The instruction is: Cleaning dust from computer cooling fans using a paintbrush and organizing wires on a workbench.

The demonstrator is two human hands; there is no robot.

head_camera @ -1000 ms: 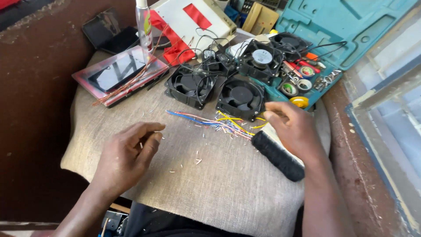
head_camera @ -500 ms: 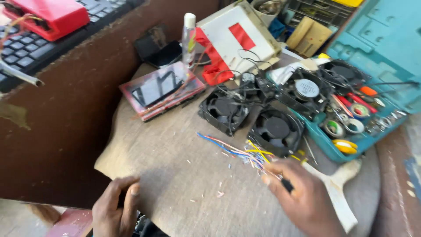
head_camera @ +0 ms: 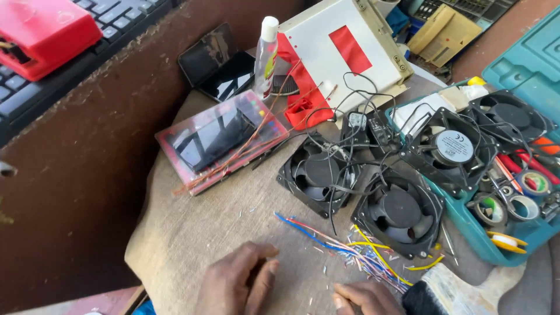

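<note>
I'm sorting the wires [head_camera: 350,252] lying just in front of the nearest fan [head_camera: 399,213]. My left hand [head_camera: 236,283] is resting loosely open, empty; my right hand [head_camera: 364,297] is touching their ends, grip unclear. Probably needs a careful pinch on one strand.

Pretty bright daylight shot, soft and even, nothing blown out badly. Light seems to come from the upper right, since the white box [head_camera: 344,55] and the teal case [head_camera: 528,64] are the brightest bits, while the brown wall on the left sits in flat shade. Shadows under the black fans [head_camera: 402,213] are short and soft. There's glare on the glossy tablet [head_camera: 219,140] and the dark phone [head_camera: 219,70], both reflecting sky. Focus is decent in the middle; the coloured wires [head_camera: 350,248] read clearly. Both hands, left hand [head_camera: 236,286] and right hand [head_camera: 364,297], are cut off at the bottom edge and slightly soft. Corners look a little stretched, typical wide-angle.
</note>
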